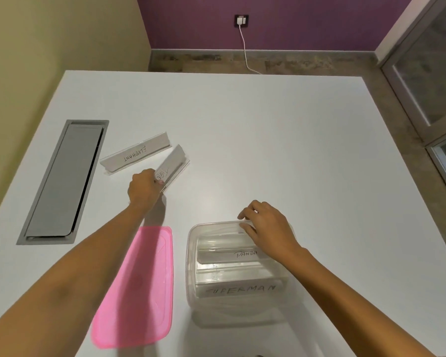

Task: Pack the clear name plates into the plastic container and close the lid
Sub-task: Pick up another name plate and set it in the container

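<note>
Far left of the frame, a grey cable hatch (62, 181) sits sunk into the white counter (268, 137). Just right of it lies the ELEPHANT plate (137, 153), untouched. Next along, the left hand (143, 188) has its fingers clenched on the near end of a second name plate (171, 166), which is tilted, its far end touching the counter. So we're mid-pick, by my read. Lower centre, the pink lid (137, 287) lies flat beside the container (238, 269), which holds the PANDA plate (232, 255) and SUPERMAN plate (240, 289). The right hand (268, 228) rests on the far rim, fingers spread, grasping nothing. Next move calls for carrying that plate across and slotting it in lengthwise. Beyond, a purple wall, a charger cable (245, 47), glass door at upper right.
</note>
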The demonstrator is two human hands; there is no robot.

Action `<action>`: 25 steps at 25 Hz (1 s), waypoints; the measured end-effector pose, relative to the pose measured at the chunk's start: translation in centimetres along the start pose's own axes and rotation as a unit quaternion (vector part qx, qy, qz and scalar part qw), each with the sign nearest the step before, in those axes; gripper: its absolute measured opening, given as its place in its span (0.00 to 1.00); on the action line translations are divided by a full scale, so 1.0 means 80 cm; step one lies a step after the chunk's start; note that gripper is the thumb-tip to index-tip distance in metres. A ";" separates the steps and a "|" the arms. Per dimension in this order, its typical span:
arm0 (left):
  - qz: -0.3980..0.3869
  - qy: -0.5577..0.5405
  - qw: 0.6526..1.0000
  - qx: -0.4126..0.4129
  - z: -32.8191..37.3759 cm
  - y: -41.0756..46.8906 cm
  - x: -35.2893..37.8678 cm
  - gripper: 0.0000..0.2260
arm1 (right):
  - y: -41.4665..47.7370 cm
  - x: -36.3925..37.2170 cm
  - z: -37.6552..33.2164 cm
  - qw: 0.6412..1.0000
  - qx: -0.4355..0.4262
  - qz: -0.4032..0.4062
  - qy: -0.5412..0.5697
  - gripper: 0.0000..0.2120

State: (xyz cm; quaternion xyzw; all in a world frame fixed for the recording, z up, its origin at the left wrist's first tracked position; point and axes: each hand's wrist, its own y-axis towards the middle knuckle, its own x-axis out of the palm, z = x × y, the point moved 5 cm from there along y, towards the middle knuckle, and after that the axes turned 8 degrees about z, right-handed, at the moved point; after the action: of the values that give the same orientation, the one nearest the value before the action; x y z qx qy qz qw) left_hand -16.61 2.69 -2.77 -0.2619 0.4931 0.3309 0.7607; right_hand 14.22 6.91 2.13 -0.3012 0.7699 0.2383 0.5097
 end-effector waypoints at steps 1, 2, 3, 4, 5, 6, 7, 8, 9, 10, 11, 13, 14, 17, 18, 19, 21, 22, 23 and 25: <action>0.006 -0.051 0.998 -0.024 0.002 -0.003 -0.003 0.07 | 0.001 -0.001 0.000 1.000 0.010 -0.001 0.015 0.11; 0.012 -0.103 0.993 -0.049 0.005 -0.007 -0.007 0.08 | 0.003 -0.002 -0.001 0.999 0.024 0.001 0.035 0.11; 0.013 -0.156 0.985 -0.075 0.009 -0.012 -0.011 0.08 | 0.005 -0.004 -0.003 0.998 0.040 0.007 0.057 0.12; 0.009 -0.209 0.973 -0.101 0.016 -0.020 -0.015 0.07 | 0.006 -0.006 -0.006 0.995 0.054 0.014 0.080 0.11; -0.001 -0.265 0.957 -0.120 0.025 -0.029 -0.019 0.07 | 0.008 -0.008 -0.009 0.992 0.066 0.024 0.104 0.10; -0.016 -0.320 0.938 -0.133 0.036 -0.039 -0.025 0.07 | 0.011 -0.010 -0.013 0.988 0.077 0.033 0.130 0.10; -0.032 -0.372 0.917 -0.140 0.050 -0.052 -0.030 0.08 | 0.013 -0.012 -0.017 0.983 0.088 0.039 0.159 0.10; -0.047 -0.419 0.895 -0.143 0.065 -0.068 -0.036 0.10 | 0.015 -0.013 -0.020 0.976 0.099 0.043 0.191 0.10; -0.061 -0.457 0.876 -0.141 0.078 -0.087 -0.043 0.11 | 0.018 -0.015 -0.024 0.966 0.110 0.047 0.230 0.12; -0.077 -0.484 0.861 -0.136 0.090 -0.106 -0.048 0.13 | 0.021 -0.016 -0.027 0.953 0.122 0.047 0.273 0.14; -0.096 -0.504 0.849 -0.129 0.100 -0.125 -0.052 0.15 | 0.023 -0.017 -0.030 0.938 0.138 0.041 0.316 0.17; -0.139 -0.535 0.824 -0.124 0.116 -0.160 -0.053 0.17 | 0.024 -0.017 -0.035 0.906 0.174 0.013 0.386 0.22; -0.155 -0.550 0.811 -0.126 0.122 -0.173 -0.052 0.16 | 0.024 -0.017 -0.037 0.893 0.189 -0.001 0.407 0.24; -0.197 -0.608 0.758 -0.129 0.135 -0.202 -0.052 0.14 | 0.017 -0.020 -0.039 0.881 0.200 -0.020 0.429 0.25; -0.207 -0.623 0.745 -0.121 0.139 -0.211 -0.054 0.13 | 0.014 -0.021 -0.039 0.878 0.199 -0.023 0.434 0.26; -0.204 -0.625 0.745 -0.111 0.140 -0.216 -0.055 0.12 | 0.010 -0.023 -0.038 0.877 0.198 -0.024 0.436 0.27; -0.144 -0.571 0.803 -0.088 0.130 -0.219 -0.064 0.10 | 0.001 -0.032 -0.035 0.884 0.194 -0.027 0.424 0.28; -0.096 -0.527 0.841 -0.076 0.121 -0.218 -0.071 0.16 | -0.004 -0.037 -0.031 0.893 0.189 -0.032 0.407 0.28; -0.047 -0.486 0.871 -0.061 0.112 -0.216 -0.079 0.23 | -0.010 -0.042 -0.027 0.903 0.183 -0.040 0.387 0.28; 0.024 -0.406 0.913 0.006 0.098 -0.217 -0.095 0.34 | -0.023 -0.050 -0.017 0.919 0.168 -0.067 0.351 0.27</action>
State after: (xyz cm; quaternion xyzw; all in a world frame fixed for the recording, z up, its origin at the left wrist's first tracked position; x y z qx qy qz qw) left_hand -1.14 -4.66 8.42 -0.0884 0.1494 0.4239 0.8889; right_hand 15.89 5.57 6.23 -0.3260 0.9062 -0.0507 0.2646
